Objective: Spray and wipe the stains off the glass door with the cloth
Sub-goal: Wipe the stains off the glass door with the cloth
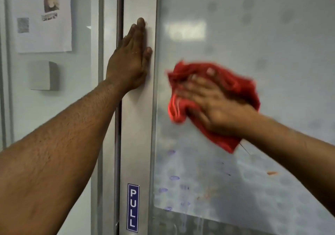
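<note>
The frosted glass door [253, 35] fills the right half of the view. My right hand [213, 106] presses a crumpled red cloth [230, 82] flat against the glass at mid height; both are motion-blurred. Purple smudges [174, 178] and an orange streak [272, 172] mark the glass below the cloth. My left hand [130, 60] rests flat, fingers pointing up, on the metal door frame [137, 144], holding nothing. No spray bottle is in view.
A blue PULL sticker [133, 207] sits low on the frame. Left of the door is a wall panel with a taped paper notice [43, 15] and a small grey box [44, 75].
</note>
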A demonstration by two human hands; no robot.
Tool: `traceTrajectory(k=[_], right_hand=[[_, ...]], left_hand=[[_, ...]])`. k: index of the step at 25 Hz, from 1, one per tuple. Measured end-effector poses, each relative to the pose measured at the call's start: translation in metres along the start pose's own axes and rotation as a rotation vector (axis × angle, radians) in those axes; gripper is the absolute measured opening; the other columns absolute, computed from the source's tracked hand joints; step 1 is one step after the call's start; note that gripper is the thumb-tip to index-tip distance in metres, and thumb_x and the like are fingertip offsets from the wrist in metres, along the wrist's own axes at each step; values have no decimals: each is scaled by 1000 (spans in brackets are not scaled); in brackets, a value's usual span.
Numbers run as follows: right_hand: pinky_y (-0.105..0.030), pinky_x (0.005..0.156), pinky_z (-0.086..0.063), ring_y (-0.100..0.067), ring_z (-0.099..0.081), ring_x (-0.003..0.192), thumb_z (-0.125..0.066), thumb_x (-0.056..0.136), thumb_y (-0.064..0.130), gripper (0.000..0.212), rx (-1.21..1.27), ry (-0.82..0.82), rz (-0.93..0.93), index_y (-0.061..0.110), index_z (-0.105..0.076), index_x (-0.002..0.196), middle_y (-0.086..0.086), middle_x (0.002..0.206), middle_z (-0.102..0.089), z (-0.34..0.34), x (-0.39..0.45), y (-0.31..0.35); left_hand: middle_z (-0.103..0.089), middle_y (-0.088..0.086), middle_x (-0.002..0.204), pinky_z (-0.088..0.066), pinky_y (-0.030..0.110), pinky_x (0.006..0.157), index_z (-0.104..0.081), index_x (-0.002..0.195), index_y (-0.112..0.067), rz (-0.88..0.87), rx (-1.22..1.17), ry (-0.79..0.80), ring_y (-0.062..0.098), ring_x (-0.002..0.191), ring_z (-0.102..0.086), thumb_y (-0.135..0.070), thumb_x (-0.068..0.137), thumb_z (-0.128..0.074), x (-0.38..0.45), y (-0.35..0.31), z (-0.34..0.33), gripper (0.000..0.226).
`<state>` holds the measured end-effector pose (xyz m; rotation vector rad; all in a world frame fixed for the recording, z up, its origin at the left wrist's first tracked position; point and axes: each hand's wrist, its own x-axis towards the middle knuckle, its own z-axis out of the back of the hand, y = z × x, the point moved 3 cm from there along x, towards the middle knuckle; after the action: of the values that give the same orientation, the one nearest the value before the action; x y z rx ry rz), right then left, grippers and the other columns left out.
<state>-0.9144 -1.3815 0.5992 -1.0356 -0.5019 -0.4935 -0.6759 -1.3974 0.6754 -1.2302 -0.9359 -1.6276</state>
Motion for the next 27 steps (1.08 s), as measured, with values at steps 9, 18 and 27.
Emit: traceTrajectory(k=[9,18,27], right_hand=[[-49,120,0,-25,-24,147,-29,102,43,51,97,148,125,21,-44,145,-1,154,-38,-10,-36,30],[-62,116,-1,-36,-22,146,-43,88,66,64,-115,-39,-181,36,-44,144,-5,153,-40,5,-32,6],[-71,110,-2,-41,-11,147,-29,83,77,77,-312,-228,-774,40,-24,151,-5,162,-20,53,-30,-91]], left_hand=[[-7,-7,166,-28,39,118,-1,158,-19,1,0,-33,11,151,-9,-39,105,-25,-2,2,-6,61],[11,-2,165,2,32,123,5,158,-20,48,28,-1,11,151,10,-62,97,-6,-10,-8,-21,75],[10,6,166,-1,37,123,4,157,-14,138,41,-71,21,152,7,-62,98,-12,-19,-28,-28,78]])
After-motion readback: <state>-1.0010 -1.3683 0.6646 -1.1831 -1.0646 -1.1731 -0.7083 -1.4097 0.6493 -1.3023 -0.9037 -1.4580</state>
